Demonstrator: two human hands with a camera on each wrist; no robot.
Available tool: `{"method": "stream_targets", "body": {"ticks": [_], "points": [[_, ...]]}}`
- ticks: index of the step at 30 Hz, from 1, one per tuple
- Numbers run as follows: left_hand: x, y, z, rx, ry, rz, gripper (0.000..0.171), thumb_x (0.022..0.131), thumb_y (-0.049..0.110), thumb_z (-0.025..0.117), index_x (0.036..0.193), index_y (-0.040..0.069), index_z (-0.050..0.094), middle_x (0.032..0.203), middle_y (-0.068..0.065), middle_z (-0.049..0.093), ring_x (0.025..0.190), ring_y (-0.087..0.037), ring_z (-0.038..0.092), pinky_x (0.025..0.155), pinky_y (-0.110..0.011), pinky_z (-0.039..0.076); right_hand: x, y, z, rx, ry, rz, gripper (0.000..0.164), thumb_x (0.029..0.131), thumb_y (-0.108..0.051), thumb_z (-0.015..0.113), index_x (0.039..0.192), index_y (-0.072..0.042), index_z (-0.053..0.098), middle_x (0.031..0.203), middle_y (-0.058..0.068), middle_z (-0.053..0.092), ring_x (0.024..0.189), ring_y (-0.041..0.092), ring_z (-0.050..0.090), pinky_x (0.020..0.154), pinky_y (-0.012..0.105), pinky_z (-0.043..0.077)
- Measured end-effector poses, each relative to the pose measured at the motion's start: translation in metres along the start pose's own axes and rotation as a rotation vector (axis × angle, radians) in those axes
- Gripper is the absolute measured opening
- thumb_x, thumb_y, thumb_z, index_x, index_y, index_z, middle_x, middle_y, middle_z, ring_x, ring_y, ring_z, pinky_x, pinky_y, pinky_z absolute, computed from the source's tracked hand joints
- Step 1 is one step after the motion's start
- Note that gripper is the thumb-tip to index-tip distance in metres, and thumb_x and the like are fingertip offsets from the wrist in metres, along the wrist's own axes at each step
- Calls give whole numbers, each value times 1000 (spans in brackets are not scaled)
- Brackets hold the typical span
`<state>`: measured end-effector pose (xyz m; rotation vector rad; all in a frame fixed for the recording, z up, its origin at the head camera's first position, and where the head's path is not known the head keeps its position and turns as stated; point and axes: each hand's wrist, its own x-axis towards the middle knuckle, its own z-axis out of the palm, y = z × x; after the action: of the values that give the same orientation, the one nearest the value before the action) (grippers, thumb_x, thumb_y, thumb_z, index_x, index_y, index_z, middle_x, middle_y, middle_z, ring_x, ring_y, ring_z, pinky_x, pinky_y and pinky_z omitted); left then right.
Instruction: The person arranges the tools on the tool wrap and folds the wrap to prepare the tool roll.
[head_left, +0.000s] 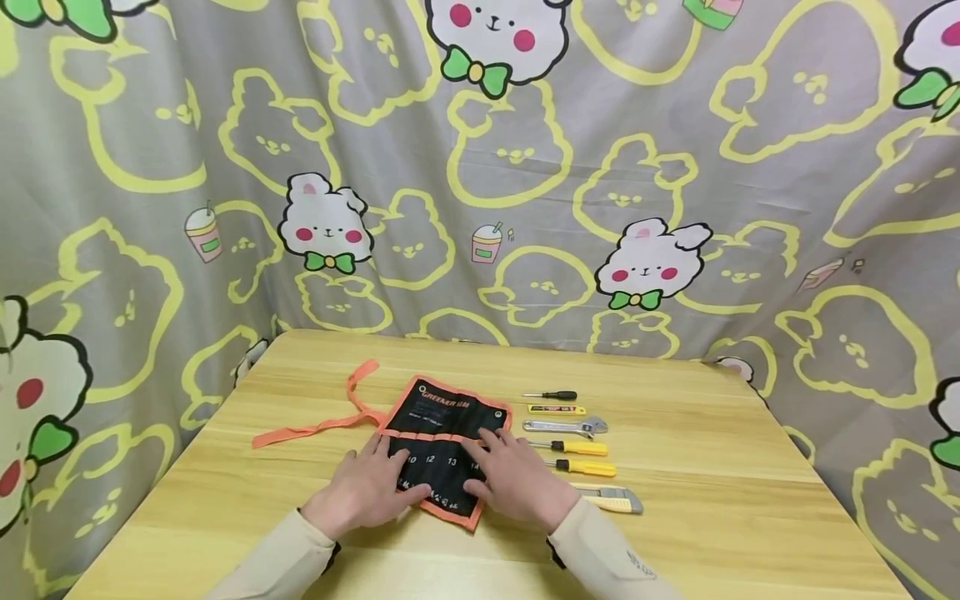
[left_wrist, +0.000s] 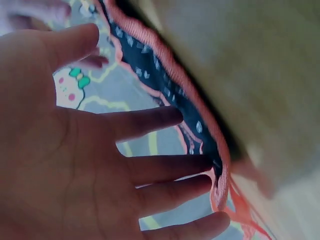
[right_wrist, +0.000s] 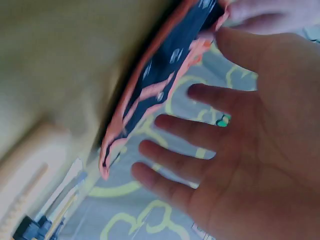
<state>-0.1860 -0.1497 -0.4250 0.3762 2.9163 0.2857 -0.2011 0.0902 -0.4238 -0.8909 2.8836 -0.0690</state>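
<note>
A black fabric tool pouch [head_left: 450,414] with orange edging and numbered pockets lies flat on the wooden table. On its left half rests my left hand [head_left: 367,492], fingers spread, thumb toward the lower middle. My right hand [head_left: 517,483] lies over the right edge with its fingers extended. Neither hand grips anything. In the left wrist view, the fingertips of the left hand [left_wrist: 85,160] reach the pouch's orange border [left_wrist: 165,55]. The right wrist view has the right hand [right_wrist: 240,145] with straight, parted fingers beside the pouch [right_wrist: 170,60]. Both hands cover parts of the pockets.
An orange tie strap [head_left: 315,434] trails left from the pouch. To the right lie a black-handled screwdriver [head_left: 558,395], a flat yellow-and-red pack [head_left: 557,409], an adjustable wrench [head_left: 562,427], two yellow-handled screwdrivers [head_left: 585,448] and a utility knife [head_left: 621,500]. A patterned curtain [head_left: 420,167] hangs behind the table.
</note>
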Motion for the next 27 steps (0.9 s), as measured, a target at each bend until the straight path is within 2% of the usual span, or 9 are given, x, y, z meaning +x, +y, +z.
{"method": "stream_targets", "body": {"ticks": [4, 10, 19, 27], "points": [[-1, 1, 4, 23, 10, -7, 86, 86, 71, 66, 139, 3, 60, 151, -35, 43, 143, -51, 38, 104, -74, 36, 12, 5, -3, 7, -43, 61, 68, 100, -59, 55, 154, -20, 49, 157, 13, 47, 144, 36, 44, 114, 55, 41], [2, 0, 9, 65, 21, -30, 95, 83, 76, 65, 143, 3, 57, 150, -34, 44, 141, -50, 40, 102, -79, 33, 21, 3, 7, -67, -72, 96, 73, 95, -64, 60, 152, -20, 51, 151, 11, 53, 139, 35, 49, 111, 54, 44], [5, -4, 8, 135, 21, -44, 101, 82, 80, 61, 147, 3, 54, 151, -34, 44, 142, -48, 41, 102, -80, 32, 8, -9, 13, -117, -33, 77, 68, 98, -63, 56, 151, -21, 52, 147, 11, 57, 134, 34, 55, 108, 56, 45], [5, -10, 6, 89, -4, -12, 96, 86, 73, 63, 148, 1, 52, 154, -34, 40, 145, -49, 36, 107, -79, 28, -2, -24, 19, -224, 25, 73, 63, 99, -64, 53, 146, -23, 58, 131, 9, 65, 118, 31, 60, 97, 50, 50]]}}
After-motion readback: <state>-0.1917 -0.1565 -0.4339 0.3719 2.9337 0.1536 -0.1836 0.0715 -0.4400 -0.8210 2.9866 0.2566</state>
